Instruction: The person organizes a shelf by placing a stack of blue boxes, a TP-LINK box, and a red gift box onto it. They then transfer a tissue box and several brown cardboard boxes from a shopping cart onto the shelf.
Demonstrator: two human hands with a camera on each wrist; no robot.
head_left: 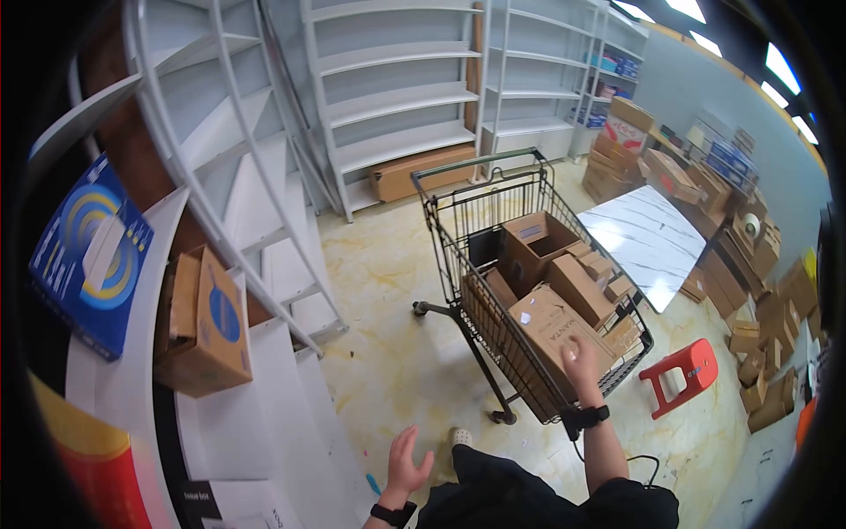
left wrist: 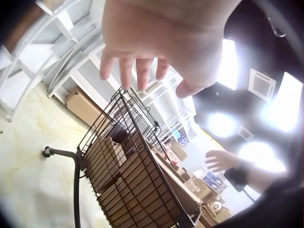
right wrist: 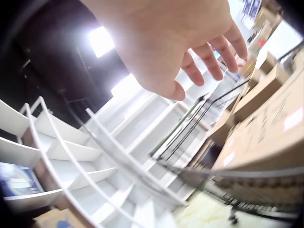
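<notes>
One large box [head_left: 548, 328], brown cardboard with printed lettering, lies directly under the spread fingers of the right hand [head_left: 582, 357], which grip nothing; smaller cardboard boxes [head_left: 577, 282] crowd it inside a black wire shopping cart [head_left: 480, 165]. Left hand [head_left: 407, 463] hangs well apart from the cart, fingers splayed and empty, above the marbled floor [head_left: 388, 353], white shelves [head_left: 397, 97] beyond its fingertips

Open floor [head_left: 397, 353] lies between the shelving [head_left: 256, 264] and the box-filled cart [head_left: 480, 198].
</notes>
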